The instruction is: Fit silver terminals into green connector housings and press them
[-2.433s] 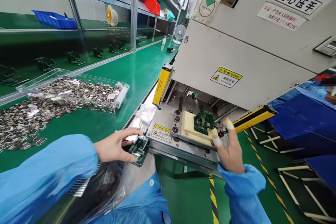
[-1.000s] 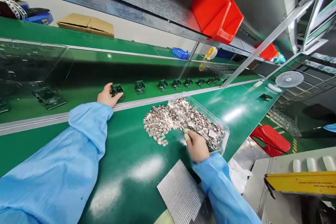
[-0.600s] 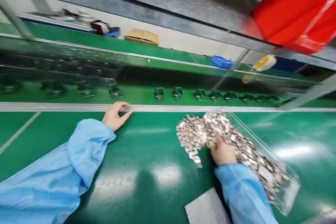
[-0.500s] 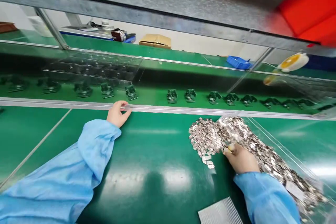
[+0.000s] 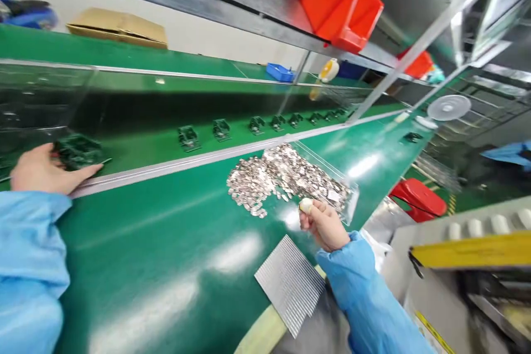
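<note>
At the far left, my left hand (image 5: 47,171) is closed around a dark green circuit board assembly (image 5: 81,151) on the conveyor belt, thumb in front and fingers behind. My right hand (image 5: 326,224) is pinched, with a pale yellow cap like a finger cot (image 5: 306,206) at its fingertips; what it holds, if anything, is hidden. Just behind the right hand lies a heap of small shiny metal pieces (image 5: 249,182), and more of them fill a clear tray (image 5: 352,204). A ribbed silver sheet (image 5: 290,285) rests at the bench's front edge, below the right hand.
Several similar board assemblies (image 5: 221,129) stand in a row along the green belt (image 5: 136,152). A pale rail (image 5: 166,165) separates belt and bench (image 5: 166,232). Overhead runs a metal shelf (image 5: 232,5) with a red bin (image 5: 336,0). A red stool (image 5: 418,199) is at right.
The view has swung right. My left hand has gone from the rail to a board assembly and taken hold of it. My right hand has drawn back from the metal pieces toward the front edge.
</note>
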`<control>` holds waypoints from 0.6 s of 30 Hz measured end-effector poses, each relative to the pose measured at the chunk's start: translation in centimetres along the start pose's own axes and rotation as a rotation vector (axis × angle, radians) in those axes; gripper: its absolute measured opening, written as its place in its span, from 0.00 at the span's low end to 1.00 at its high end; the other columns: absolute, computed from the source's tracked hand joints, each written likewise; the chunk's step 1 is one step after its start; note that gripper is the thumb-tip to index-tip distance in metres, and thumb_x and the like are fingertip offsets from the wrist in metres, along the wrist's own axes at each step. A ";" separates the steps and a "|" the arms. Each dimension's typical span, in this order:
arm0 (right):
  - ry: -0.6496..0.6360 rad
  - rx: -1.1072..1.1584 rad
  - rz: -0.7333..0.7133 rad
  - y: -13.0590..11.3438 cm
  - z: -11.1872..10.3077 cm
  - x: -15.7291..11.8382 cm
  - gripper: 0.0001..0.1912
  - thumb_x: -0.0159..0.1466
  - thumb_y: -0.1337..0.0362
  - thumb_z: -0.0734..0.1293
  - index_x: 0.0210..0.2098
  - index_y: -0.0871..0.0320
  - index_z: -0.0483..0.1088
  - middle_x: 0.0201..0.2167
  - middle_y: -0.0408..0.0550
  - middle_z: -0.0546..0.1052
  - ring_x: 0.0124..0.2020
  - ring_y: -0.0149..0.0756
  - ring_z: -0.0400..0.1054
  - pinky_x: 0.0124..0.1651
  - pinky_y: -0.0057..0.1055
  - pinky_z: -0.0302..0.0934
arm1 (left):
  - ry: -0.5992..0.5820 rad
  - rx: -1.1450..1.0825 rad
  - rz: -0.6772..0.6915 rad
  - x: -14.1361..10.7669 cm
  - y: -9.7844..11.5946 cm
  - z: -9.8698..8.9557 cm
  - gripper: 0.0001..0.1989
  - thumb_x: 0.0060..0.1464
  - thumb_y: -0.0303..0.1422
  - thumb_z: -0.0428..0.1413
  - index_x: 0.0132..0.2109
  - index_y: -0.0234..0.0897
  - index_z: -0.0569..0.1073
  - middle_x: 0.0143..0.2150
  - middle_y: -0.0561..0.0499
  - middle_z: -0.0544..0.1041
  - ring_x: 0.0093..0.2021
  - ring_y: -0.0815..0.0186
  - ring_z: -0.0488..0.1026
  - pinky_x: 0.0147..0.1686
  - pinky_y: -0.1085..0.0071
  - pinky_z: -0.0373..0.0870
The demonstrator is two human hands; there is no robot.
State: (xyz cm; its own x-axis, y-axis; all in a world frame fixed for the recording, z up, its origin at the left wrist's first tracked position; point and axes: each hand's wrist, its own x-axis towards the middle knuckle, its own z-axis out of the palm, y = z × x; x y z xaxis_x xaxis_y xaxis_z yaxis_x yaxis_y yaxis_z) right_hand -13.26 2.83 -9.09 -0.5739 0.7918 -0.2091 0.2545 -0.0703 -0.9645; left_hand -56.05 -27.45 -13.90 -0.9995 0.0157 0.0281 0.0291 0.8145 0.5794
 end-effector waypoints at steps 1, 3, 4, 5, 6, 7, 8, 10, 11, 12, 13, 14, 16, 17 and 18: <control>0.010 0.046 0.013 0.1 -0.2 -1.1 0.21 0.45 0.45 0.71 0.23 0.56 0.64 0.15 0.38 0.69 0.14 0.25 0.58 0.20 0.28 0.58 | 0.047 -0.028 0.005 -0.6 0.3 0.4 0.23 0.38 0.48 0.66 0.39 0.44 0.68 0.57 0.70 0.75 0.57 0.52 0.72 0.62 0.51 0.65; 0.018 0.157 0.036 0.4 -0.4 -3.1 0.22 0.46 0.45 0.73 0.25 0.56 0.65 0.16 0.39 0.71 0.14 0.25 0.60 0.21 0.27 0.60 | 0.143 -0.137 0.007 -3.2 1.6 1.1 0.24 0.36 0.48 0.67 0.38 0.45 0.68 0.49 0.72 0.79 0.52 0.55 0.76 0.60 0.52 0.69; 0.017 0.224 0.044 0.6 -0.5 -3.9 0.22 0.46 0.46 0.74 0.26 0.57 0.65 0.17 0.40 0.72 0.15 0.26 0.62 0.21 0.26 0.61 | 0.129 -0.235 0.008 -5.3 2.5 1.5 0.25 0.34 0.47 0.67 0.40 0.47 0.68 0.47 0.71 0.80 0.51 0.55 0.77 0.59 0.50 0.70; 0.012 0.289 0.047 0.9 -0.5 -4.7 0.22 0.46 0.48 0.75 0.27 0.57 0.66 0.18 0.41 0.74 0.16 0.26 0.64 0.22 0.25 0.61 | 0.072 -0.355 0.018 -7.6 3.5 2.0 0.28 0.33 0.46 0.68 0.42 0.48 0.67 0.46 0.69 0.81 0.51 0.54 0.77 0.58 0.48 0.71; 0.010 0.343 0.039 1.2 -0.6 -5.4 0.22 0.47 0.49 0.76 0.28 0.57 0.67 0.20 0.43 0.77 0.18 0.27 0.67 0.23 0.24 0.62 | -0.031 -0.495 0.056 -10.2 4.4 2.6 0.30 0.31 0.44 0.69 0.43 0.48 0.66 0.46 0.66 0.81 0.51 0.52 0.77 0.57 0.47 0.71; 0.011 0.379 0.019 1.5 -0.5 -6.1 0.22 0.48 0.50 0.77 0.29 0.58 0.67 0.23 0.46 0.79 0.21 0.29 0.70 0.23 0.23 0.63 | -0.155 -0.663 0.121 -12.9 5.4 3.3 0.31 0.30 0.42 0.69 0.43 0.47 0.66 0.47 0.64 0.80 0.52 0.52 0.77 0.58 0.48 0.71; 0.020 0.390 -0.014 1.8 -0.5 -6.7 0.21 0.50 0.51 0.77 0.30 0.58 0.68 0.28 0.49 0.81 0.24 0.31 0.73 0.24 0.23 0.64 | -0.315 -0.830 0.195 -15.6 6.2 4.0 0.31 0.31 0.40 0.70 0.43 0.46 0.65 0.48 0.61 0.79 0.52 0.52 0.77 0.59 0.49 0.71; 0.044 0.352 -0.097 2.3 -0.4 -7.9 0.20 0.53 0.51 0.76 0.31 0.58 0.67 0.35 0.52 0.82 0.31 0.34 0.76 0.26 0.23 0.65 | -0.585 -0.973 0.285 -20.8 7.6 5.3 0.29 0.34 0.39 0.70 0.42 0.43 0.65 0.48 0.54 0.79 0.50 0.53 0.78 0.55 0.53 0.75; 0.046 0.329 -0.133 2.5 -0.3 -8.4 0.19 0.55 0.51 0.75 0.31 0.57 0.67 0.36 0.52 0.81 0.31 0.34 0.76 0.27 0.23 0.66 | -0.698 -1.011 0.304 -23.2 8.2 5.8 0.29 0.36 0.37 0.71 0.43 0.41 0.65 0.48 0.52 0.79 0.48 0.55 0.79 0.53 0.56 0.76; 0.038 0.308 -0.161 2.7 -0.3 -9.0 0.18 0.56 0.51 0.74 0.31 0.57 0.67 0.36 0.50 0.81 0.29 0.32 0.75 0.27 0.24 0.66 | -0.816 -1.054 0.300 -25.4 8.7 6.2 0.29 0.37 0.35 0.71 0.44 0.40 0.64 0.48 0.50 0.79 0.47 0.56 0.80 0.50 0.59 0.78; 0.028 0.290 -0.181 2.9 -0.3 -9.6 0.17 0.57 0.52 0.73 0.31 0.57 0.67 0.33 0.48 0.80 0.26 0.30 0.73 0.26 0.24 0.66 | -0.924 -1.100 0.280 -27.4 9.3 6.4 0.29 0.38 0.33 0.71 0.45 0.40 0.64 0.48 0.50 0.79 0.46 0.59 0.80 0.48 0.62 0.79; 0.026 0.272 -0.199 3.2 -0.3 -10.2 0.16 0.58 0.52 0.73 0.31 0.56 0.67 0.30 0.45 0.79 0.23 0.28 0.70 0.25 0.23 0.64 | -1.041 -1.152 0.250 -29.2 9.8 6.6 0.29 0.40 0.31 0.71 0.46 0.39 0.64 0.48 0.49 0.78 0.45 0.60 0.80 0.47 0.65 0.79; 0.065 0.235 -0.242 3.9 -0.4 -11.3 0.13 0.59 0.55 0.73 0.30 0.56 0.68 0.24 0.41 0.75 0.21 0.26 0.66 0.24 0.22 0.61 | -1.233 -1.238 0.182 -32.2 10.7 6.6 0.30 0.42 0.28 0.70 0.48 0.39 0.63 0.49 0.49 0.78 0.43 0.63 0.80 0.45 0.69 0.79; 0.097 0.219 -0.267 4.3 -0.5 -11.8 0.11 0.60 0.57 0.72 0.30 0.56 0.69 0.24 0.41 0.74 0.22 0.26 0.65 0.25 0.21 0.61 | -1.307 -1.261 0.154 -33.5 11.1 6.6 0.29 0.42 0.27 0.70 0.49 0.39 0.63 0.49 0.49 0.79 0.42 0.64 0.81 0.44 0.70 0.79; 0.122 0.209 -0.289 4.8 -0.6 -12.3 0.08 0.60 0.59 0.72 0.31 0.56 0.71 0.24 0.41 0.74 0.24 0.27 0.66 0.27 0.21 0.61 | -1.364 -1.276 0.133 -34.5 11.4 6.6 0.29 0.43 0.27 0.69 0.50 0.39 0.63 0.48 0.48 0.79 0.41 0.65 0.81 0.43 0.70 0.79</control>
State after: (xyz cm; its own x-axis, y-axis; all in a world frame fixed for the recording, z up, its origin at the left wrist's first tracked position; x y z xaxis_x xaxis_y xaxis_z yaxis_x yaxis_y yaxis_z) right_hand -4.57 -6.89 -11.04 -0.4990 0.8624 0.0848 -0.0756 0.0542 -0.9957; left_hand -21.29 -14.87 -13.61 -0.2934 0.9513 -0.0945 -0.5545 -0.0888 0.8275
